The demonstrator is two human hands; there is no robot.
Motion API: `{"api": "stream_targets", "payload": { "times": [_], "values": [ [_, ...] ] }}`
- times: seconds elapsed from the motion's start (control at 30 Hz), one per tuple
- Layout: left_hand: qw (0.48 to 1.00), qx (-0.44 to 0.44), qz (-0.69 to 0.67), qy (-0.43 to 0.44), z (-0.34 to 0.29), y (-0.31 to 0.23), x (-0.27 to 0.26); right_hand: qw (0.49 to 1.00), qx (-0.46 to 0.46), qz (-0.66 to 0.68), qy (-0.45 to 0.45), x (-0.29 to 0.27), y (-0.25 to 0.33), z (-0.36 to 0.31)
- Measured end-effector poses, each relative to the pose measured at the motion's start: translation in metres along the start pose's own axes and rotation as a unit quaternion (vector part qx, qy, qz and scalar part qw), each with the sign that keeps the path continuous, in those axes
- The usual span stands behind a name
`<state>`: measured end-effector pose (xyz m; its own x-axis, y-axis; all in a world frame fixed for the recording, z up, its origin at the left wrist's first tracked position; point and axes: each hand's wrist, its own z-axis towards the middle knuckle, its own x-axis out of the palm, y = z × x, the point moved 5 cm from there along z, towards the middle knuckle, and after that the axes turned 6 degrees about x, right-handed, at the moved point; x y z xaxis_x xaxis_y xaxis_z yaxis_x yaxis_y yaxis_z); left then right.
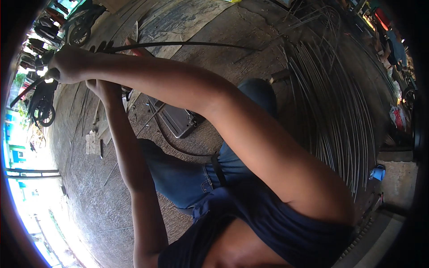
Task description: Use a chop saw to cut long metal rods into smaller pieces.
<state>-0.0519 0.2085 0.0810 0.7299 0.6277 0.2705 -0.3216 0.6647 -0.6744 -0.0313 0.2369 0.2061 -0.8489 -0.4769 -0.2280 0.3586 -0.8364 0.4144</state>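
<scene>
A long, thin dark rod (192,43) runs across the upper left, bowing slightly; one end reaches past my hands toward the left rim. My right arm stretches across the view, and my right hand (69,64) is closed around the rod near that end. Behind the right forearm is my left hand (105,89), mostly hidden; dark fingertips show above the forearm, curled at the rod. Below the hands, on the floor, lies a dark grey box-like case (176,120) with a lighter rim. A dark curved strip (172,145) bends beside it toward my knee.
A large bundle of thin metal rods (330,107) lies along the right. Small wooden pieces (94,143) rest on the concrete floor at left. A blue mug (377,173) stands at far right. Motorbikes (44,109) are at upper left. My jeans-clad legs (178,174) are bent below.
</scene>
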Motion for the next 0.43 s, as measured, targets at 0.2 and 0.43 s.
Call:
{"api": "stream_targets", "payload": {
  "times": [0.2, 0.43],
  "values": [
    [0.993, 0.022, 0.038, -0.107, -0.004, -0.020, 0.004, 0.932, 0.055, 0.055, -0.353, -0.118, -0.092, -0.099],
    [0.974, -0.018, 0.099, -0.203, 0.000, -0.036, -0.052, 0.488, 0.536, 0.367, -0.583, -0.167, -0.277, -0.396]
  ]
}}
